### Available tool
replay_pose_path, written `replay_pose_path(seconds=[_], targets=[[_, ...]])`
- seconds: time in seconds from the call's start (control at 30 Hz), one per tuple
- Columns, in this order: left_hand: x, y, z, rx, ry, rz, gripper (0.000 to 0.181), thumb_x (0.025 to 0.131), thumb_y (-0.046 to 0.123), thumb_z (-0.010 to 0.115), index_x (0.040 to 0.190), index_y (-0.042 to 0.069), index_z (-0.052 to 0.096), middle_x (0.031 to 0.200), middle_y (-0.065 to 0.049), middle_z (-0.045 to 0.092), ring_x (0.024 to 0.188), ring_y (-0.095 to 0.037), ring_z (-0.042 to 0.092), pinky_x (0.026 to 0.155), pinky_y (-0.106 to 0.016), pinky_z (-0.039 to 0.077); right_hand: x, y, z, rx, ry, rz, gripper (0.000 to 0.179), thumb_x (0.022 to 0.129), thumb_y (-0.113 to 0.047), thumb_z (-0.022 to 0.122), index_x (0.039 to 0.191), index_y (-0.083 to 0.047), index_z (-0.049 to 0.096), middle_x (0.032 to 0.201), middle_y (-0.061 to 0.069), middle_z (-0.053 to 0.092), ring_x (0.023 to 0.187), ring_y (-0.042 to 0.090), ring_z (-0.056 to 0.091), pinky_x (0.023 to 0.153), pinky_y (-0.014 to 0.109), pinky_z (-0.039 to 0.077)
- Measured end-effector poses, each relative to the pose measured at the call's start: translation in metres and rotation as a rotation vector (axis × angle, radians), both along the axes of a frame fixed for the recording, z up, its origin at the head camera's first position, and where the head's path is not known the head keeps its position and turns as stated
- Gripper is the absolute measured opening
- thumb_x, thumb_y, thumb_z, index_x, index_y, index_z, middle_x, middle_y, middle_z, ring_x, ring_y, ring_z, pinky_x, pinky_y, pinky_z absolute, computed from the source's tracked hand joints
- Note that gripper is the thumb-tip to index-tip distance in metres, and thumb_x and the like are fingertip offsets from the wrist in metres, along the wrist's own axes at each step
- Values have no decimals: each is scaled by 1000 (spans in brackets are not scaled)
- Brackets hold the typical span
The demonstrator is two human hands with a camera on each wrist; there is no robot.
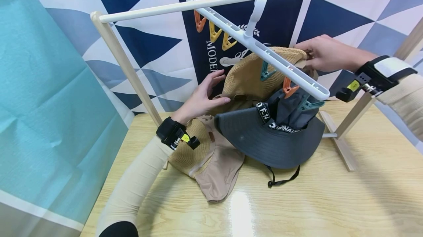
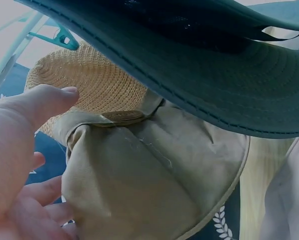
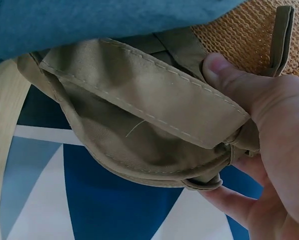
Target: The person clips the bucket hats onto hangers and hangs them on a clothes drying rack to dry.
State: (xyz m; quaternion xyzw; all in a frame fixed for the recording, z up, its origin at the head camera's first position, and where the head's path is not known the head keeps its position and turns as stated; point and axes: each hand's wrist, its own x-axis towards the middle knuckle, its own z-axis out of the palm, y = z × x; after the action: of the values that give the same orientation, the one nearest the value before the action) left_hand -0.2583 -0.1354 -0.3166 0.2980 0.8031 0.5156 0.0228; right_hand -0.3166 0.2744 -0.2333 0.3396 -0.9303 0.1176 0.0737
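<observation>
A straw sun hat [image 1: 249,77] with khaki cloth [image 2: 134,175] is held up behind the clip hanger [image 1: 244,38]. My right hand [image 1: 325,53] pinches its far right edge, the thumb pressing the cloth and the fingers beneath in the right wrist view. On the opposite side, my left hand [image 1: 206,95] is spread with thumb extended, fingertips close by the hat's edge. In front is a dark grey wide-brimmed hat [image 1: 274,148], its crown against an orange clip [image 1: 290,88] and a teal clip [image 1: 310,104]. Another teal clip [image 1: 266,73] overlaps the straw.
The hanger hooks over a white rail [image 1: 178,7] on a wooden stand [image 1: 127,68]. Yellow clips [image 1: 228,42] hang toward its far end. A second straw and beige cloth hat [image 1: 221,171] lies on the wooden table [image 1: 271,211], below the left hand. Patterned cloth hangs behind.
</observation>
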Motion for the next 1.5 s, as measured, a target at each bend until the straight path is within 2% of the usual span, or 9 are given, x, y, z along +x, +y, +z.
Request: replay_pose_path(seconds=[0.2, 0.4, 0.63, 0.83, 1.0, 1.13, 1.23, 1.33, 1.5], targets=[[2, 0, 0, -34, 27, 24, 90, 102, 9, 82, 176, 9, 31, 182, -15, 42, 172, -33, 37, 140, -56, 35, -1, 4, -6, -24, -39, -26, 42, 96, 7, 83, 136, -4, 76, 107, 10, 82, 79, -1, 59, 68, 16, 52], [4, 0, 0, -71, 78, 42, 93, 99, 12, 87, 175, 11, 33, 179, -16, 46, 171, -33, 39, 141, -56, 32, -2, 5, -12, -94, -120, 12, 41, 99, 8, 79, 138, -2, 75, 102, 9, 82, 67, 2, 62, 55, 22, 53], [0, -1, -3, -112, 148, 82, 95, 95, 16, 91, 173, 6, 37, 175, -22, 50, 172, -34, 38, 144, -69, -5, -3, 5, -18, -137, -164, -8, 36, 100, 7, 77, 135, -2, 76, 98, -2, 79, 71, 3, 63, 58, 22, 52], [3, -15, -5, -106, 132, 136, 100, 93, 21, 93, 174, 12, 36, 178, -16, 48, 171, -32, 38, 142, -65, 25, -4, 11, -22, -205, -213, -35, 38, 99, 11, 74, 137, 2, 74, 89, -23, 71, 66, 5, 64, 55, 24, 55], [6, -33, -9, -15, 111, 183, 102, 94, 18, 93, 176, 15, 33, 182, -7, 44, 174, -27, 34, 143, -62, 24, -4, 14, -24, -241, -212, -26, 37, 98, 13, 74, 134, 5, 75, 93, -35, 69, 67, 3, 66, 55, 23, 54], [5, -47, -15, 131, 110, 153, 105, 94, 13, 92, 178, 13, 28, 184, -8, 41, 175, -26, 32, 146, -56, 20, -4, 15, -24, -266, -192, -28, 33, 98, 13, 74, 130, 4, 77, 95, -39, 69, 71, -1, 66, 55, 22, 53], [4, -56, -21, 256, 94, 113, 117, 91, 40, 97, 178, 10, 24, 184, -15, 38, 175, -28, 31, 147, -51, 17, -3, 15, -26, -280, -167, -28, 29, 97, 13, 75, 124, 4, 78, 91, -37, 70, 73, -5, 65, 55, 20, 51], [3, -60, -28, 353, 56, 80, 137, 78, 64, 97, 179, 9, 21, 185, -21, 33, 176, -32, 29, 148, -47, 14, -3, 15, -29, -300, -137, -1, 24, 95, 15, 75, 116, 6, 78, 86, -38, 70, 74, -11, 64, 60, 13, 50], [4, -59, -36, 423, -3, 59, 146, 72, 67, 98, 179, 8, 18, 185, -22, 32, 176, -35, 27, 148, -48, 12, -3, 15, -34, -340, -116, 36, 21, 92, 19, 75, 110, 10, 77, 84, -41, 69, 77, -16, 65, 68, 5, 50]])
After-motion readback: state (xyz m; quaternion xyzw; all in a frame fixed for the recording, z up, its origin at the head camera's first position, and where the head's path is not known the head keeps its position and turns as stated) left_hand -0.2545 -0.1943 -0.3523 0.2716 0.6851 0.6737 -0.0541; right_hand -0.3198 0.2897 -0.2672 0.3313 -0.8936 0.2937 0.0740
